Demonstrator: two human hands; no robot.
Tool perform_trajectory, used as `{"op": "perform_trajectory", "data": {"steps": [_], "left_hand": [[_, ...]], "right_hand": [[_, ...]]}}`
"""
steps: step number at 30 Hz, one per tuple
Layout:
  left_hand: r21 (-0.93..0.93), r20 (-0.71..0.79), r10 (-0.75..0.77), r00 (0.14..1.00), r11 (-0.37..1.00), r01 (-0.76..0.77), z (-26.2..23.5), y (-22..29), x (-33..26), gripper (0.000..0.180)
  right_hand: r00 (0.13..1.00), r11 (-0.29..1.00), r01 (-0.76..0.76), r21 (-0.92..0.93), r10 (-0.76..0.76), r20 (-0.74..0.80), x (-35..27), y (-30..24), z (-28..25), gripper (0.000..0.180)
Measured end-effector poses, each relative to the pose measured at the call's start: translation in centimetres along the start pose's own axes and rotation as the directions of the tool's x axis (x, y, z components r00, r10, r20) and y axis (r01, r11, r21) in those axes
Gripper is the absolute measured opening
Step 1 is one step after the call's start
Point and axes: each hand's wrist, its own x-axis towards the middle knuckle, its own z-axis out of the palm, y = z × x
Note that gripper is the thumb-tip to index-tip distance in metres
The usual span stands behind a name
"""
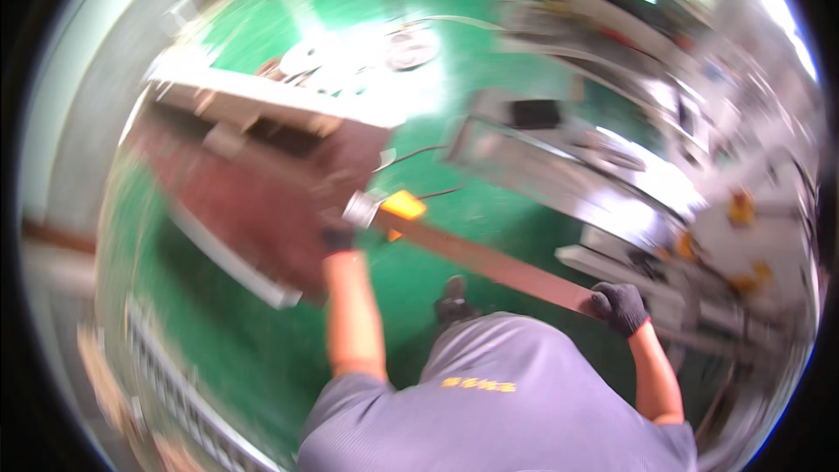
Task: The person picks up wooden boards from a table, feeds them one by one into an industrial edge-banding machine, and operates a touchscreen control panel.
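A long, flat reddish-brown strip (489, 264) slants across in front of me, its right end lower and nearer to me. My right hand (622, 308), in a dark grey glove, is closed on that right end. My left hand (337, 239), also in a dark glove, is at the edge of a reddish-brown table (253, 201), near the strip's far end. Motion smears its fingers, so its grip and any contact with the strip cannot be made out. Just beyond it are a pale, blurred piece (360, 209) and a yellow-orange object (404, 204).
On the right stands a machine with a long metal bed (559, 170) and a black panel (536, 114). Dark cables (419, 154) run between table and machine. Round pale items (411, 48) lie on the green floor (463, 26) at the back. A slatted metal rail (188, 402) is at lower left.
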Motion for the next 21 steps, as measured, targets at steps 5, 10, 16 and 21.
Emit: {"op": "perform_trajectory", "data": {"steps": [5, 10, 16, 21], "left_hand": [[0.154, 0.109, -0.208, 0.972, 0.970, 0.190, 9.0, -9.4, 0.0, 0.040], [0.329, 0.275, -0.523, 0.807, 0.840, 0.432, 18.8, -20.6, -9.7, 0.037], [0.485, 0.373, -0.881, 0.290, 0.452, 0.749, 21.5, -24.6, -22.8, 0.035], [0.682, 0.292, -0.956, 0.029, 0.230, 0.695, 24.0, -29.3, -22.0, 0.027]], "right_hand": [[0.951, 0.928, -0.309, -0.211, 0.302, -0.064, -14.9, 10.1, -3.0, 0.031], [0.944, 0.903, -0.289, -0.318, 0.213, -0.254, -18.4, 2.3, -6.3, 0.023], [0.714, 0.716, -0.690, -0.105, 0.650, -0.261, -21.3, -5.1, -3.9, 0.024], [0.595, 0.632, -0.774, -0.018, 0.718, -0.362, -28.4, -3.7, 7.3, 0.020]]}}
